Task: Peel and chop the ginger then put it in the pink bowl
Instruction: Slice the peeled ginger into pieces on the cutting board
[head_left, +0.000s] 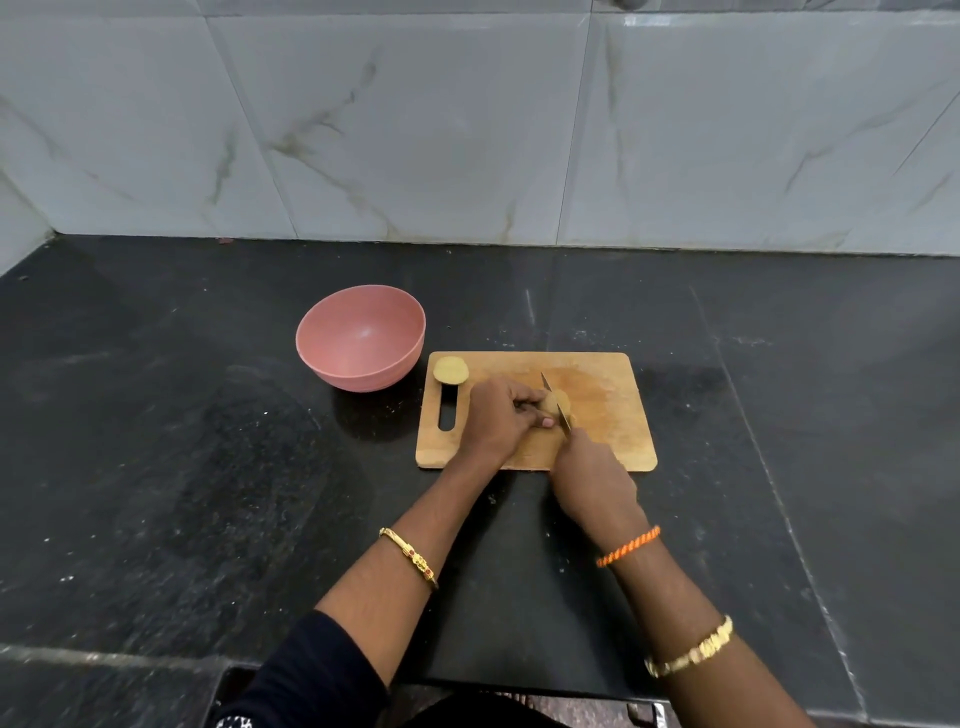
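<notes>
A wooden cutting board lies on the black counter. My left hand presses a pale yellow ginger piece down on the board's middle. My right hand grips a knife, and its blade runs across the ginger piece right beside my left fingertips. A second ginger piece, cut face up, rests at the board's far left corner above the handle slot. The pink bowl stands on the counter just left of the board, with nothing inside it.
The black stone counter spreads wide on both sides of the board. A marble-tiled wall closes off the back. The counter's front edge runs close to my body at the bottom.
</notes>
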